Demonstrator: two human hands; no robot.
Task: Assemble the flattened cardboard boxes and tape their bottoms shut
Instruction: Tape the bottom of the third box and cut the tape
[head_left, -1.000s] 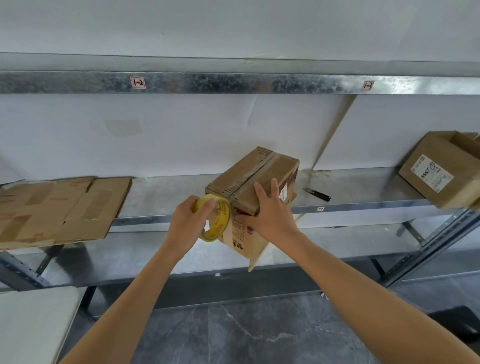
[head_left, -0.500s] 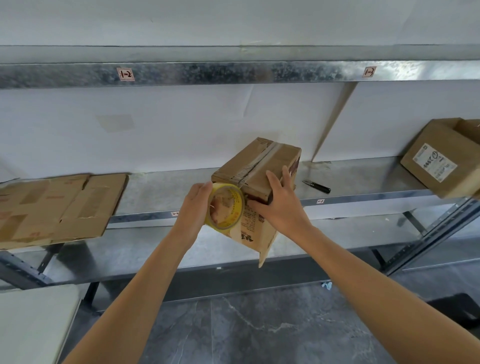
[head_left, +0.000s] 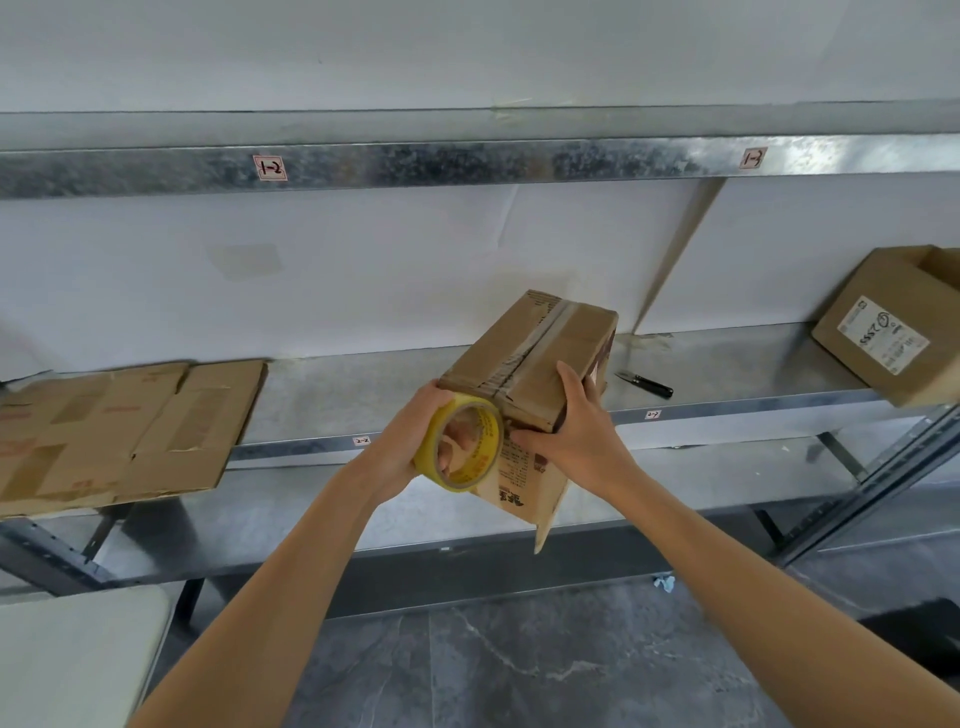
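Gripping tape roll (head_left: 464, 442) at box (head_left: 540, 364) edge, left hand (head_left: 410, 441), right hand (head_left: 576, 436) pressing box.

The left hand (head_left: 410, 447) and the right hand (head_left: 576, 441) are showing bare, and the left forearm (head_left: 291, 571) and right forearm (head_left: 727, 561) are appearing uncovered to the near edge.
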